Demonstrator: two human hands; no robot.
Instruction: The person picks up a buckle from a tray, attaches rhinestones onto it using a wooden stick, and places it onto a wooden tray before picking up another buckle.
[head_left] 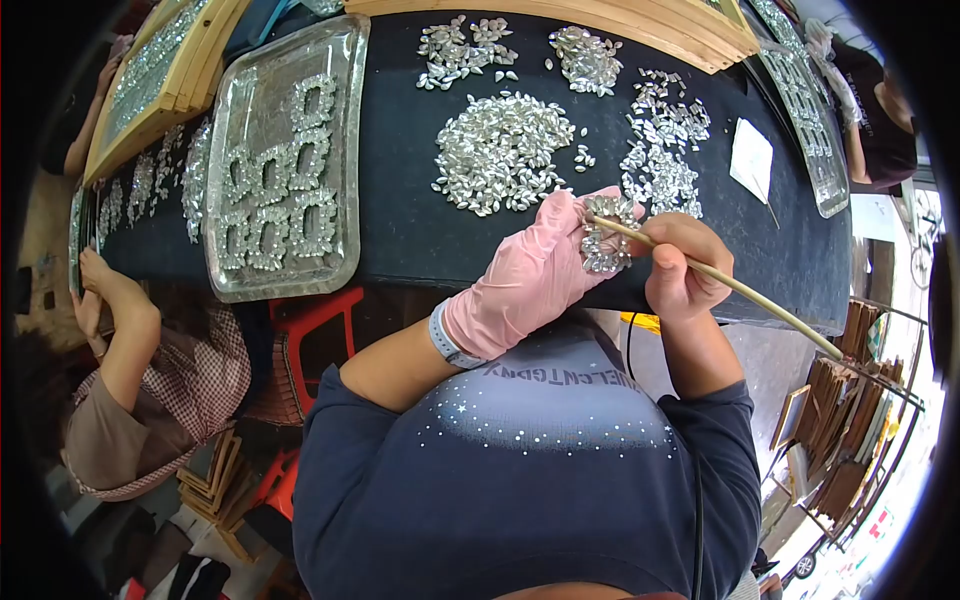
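My left hand [530, 262], in a pink glove, is closed around a small rhinestone-covered frame [604, 255] just over the table's front edge. In my bare right hand [690, 262] is a thin wooden stick [775, 312], pinched between thumb and fingers. The stick's tip reaches across the upper part of the frame; whether it touches a stone I cannot tell. Beyond my hands lies a large pile of oval clear rhinestones [500, 150]. Smaller rectangular rhinestones [665, 180] are spread behind the held frame.
A clear tray [285, 95] holding several rhinestone frames lies at left. Two more stone piles [585, 60] [465, 52] sit at the back. A white card [751, 160] lies right, near another tray [822, 190]. Wooden frames [165, 85] stand left. Other people [150, 390] work nearby.
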